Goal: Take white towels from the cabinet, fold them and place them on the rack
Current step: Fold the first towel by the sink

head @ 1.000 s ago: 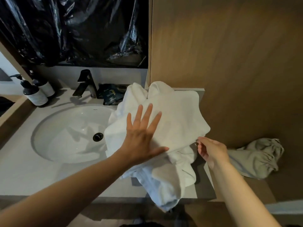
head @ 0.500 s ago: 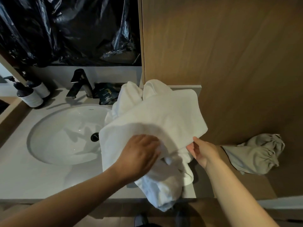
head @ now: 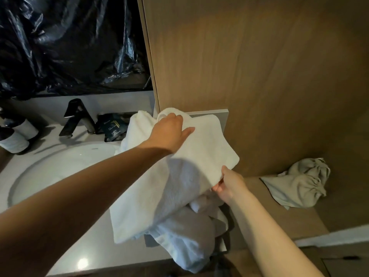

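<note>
- Towel (head: 185,172): white, spread over a crumpled pile of white cloth (head: 185,248) at the right end of the counter (head: 89,236), just beside the sink (head: 56,172). Its near left corner lies flat on the counter.
- Left hand (head: 171,130): at the towel's far edge, fingers curled down over it, thumb laid out along the cloth. It seems to grip that edge, though the fingertips are hidden.
- Right hand (head: 227,184): pinches the near right edge, thumb on top.
- Step in hand, as judged: folding the towel along its right side.
- To do it well: hold the edge taut between the two hands, bring far edge to near edge so the corners meet, then press the crease with a flat palm.
- Caution: the lumpy pile beneath makes an uneven bed. Lift the towel clear of it first, or the fold will probably skew.
- Surroundings: tap (head: 77,118) behind the sink, wood panel (head: 259,76) to the right, and a grey bag (head: 299,186) on the lower ledge, well apart from the towel.
</note>
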The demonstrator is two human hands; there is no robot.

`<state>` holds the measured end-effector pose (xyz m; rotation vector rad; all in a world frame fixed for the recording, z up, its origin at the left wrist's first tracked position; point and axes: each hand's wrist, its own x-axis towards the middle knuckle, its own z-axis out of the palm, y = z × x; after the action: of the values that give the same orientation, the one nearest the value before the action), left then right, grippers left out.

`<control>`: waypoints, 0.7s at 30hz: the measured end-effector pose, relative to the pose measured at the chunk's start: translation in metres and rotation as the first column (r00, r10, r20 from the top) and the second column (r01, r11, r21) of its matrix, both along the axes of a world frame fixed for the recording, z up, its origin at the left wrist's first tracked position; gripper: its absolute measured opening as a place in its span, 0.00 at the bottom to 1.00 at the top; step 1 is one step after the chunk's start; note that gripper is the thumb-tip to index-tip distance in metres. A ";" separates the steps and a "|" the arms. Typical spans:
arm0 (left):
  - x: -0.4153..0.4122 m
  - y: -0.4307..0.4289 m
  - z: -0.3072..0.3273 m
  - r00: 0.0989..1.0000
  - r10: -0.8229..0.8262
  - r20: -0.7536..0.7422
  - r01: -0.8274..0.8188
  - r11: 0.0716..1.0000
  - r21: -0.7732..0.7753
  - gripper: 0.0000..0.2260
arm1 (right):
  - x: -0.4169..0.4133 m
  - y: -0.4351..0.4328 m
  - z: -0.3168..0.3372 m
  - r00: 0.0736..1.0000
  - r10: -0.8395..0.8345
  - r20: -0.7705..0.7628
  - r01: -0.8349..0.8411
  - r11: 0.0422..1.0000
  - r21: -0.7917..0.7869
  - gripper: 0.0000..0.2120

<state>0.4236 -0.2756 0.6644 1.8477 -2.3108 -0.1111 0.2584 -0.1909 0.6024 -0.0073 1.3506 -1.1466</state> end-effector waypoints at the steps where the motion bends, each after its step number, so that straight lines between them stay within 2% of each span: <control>1: -0.002 -0.004 0.001 0.999 0.018 -0.038 -0.017 0.999 0.028 0.24 | 0.002 0.000 0.002 1.000 -0.011 -0.025 0.011 1.000 0.004 0.09; 4: -0.004 -0.020 0.006 0.989 0.083 -0.120 -0.065 0.987 0.150 0.25 | 0.007 0.004 0.010 0.993 -0.063 -0.102 0.062 0.998 -0.016 0.08; 7: -0.006 -0.031 0.015 0.986 0.063 -0.157 -0.016 0.958 0.287 0.25 | 0.008 0.014 0.019 0.972 -0.167 -0.166 0.155 0.984 -0.082 0.13; 10: -0.005 -0.027 0.031 0.928 0.094 -0.360 0.047 0.930 0.366 0.24 | 0.003 0.026 0.029 0.950 -0.187 -0.251 0.153 0.977 -0.148 0.13; 13: -0.003 -0.016 0.054 0.848 0.079 -0.524 0.157 0.907 0.390 0.20 | -0.005 0.040 0.048 0.949 -0.164 -0.270 0.105 0.969 -0.222 0.12; 14: -0.003 -0.010 0.066 0.828 0.062 -0.557 0.204 0.893 0.402 0.22 | -0.009 0.044 0.056 0.950 -0.159 -0.268 0.089 0.963 -0.256 0.12; 15: -0.003 -0.004 0.079 0.816 0.048 -0.576 0.246 0.873 0.421 0.22 | -0.012 0.049 0.064 0.953 -0.154 -0.259 0.076 0.954 -0.289 0.13; 18: -0.008 0.016 0.123 0.779 -0.020 -0.627 0.369 0.823 0.433 0.15 | -0.022 0.063 0.086 0.956 -0.169 -0.239 0.067 0.921 -0.384 0.12; 21: -0.024 0.034 0.164 0.719 -0.081 -0.691 0.469 0.790 0.395 0.15 | -0.037 0.076 0.111 0.935 -0.256 -0.247 0.114 0.874 -0.473 0.11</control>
<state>0.3996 -0.2417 0.8282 1.2562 -2.1147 -1.3691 0.2217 -0.1150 0.7132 -0.4153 1.3381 -1.6615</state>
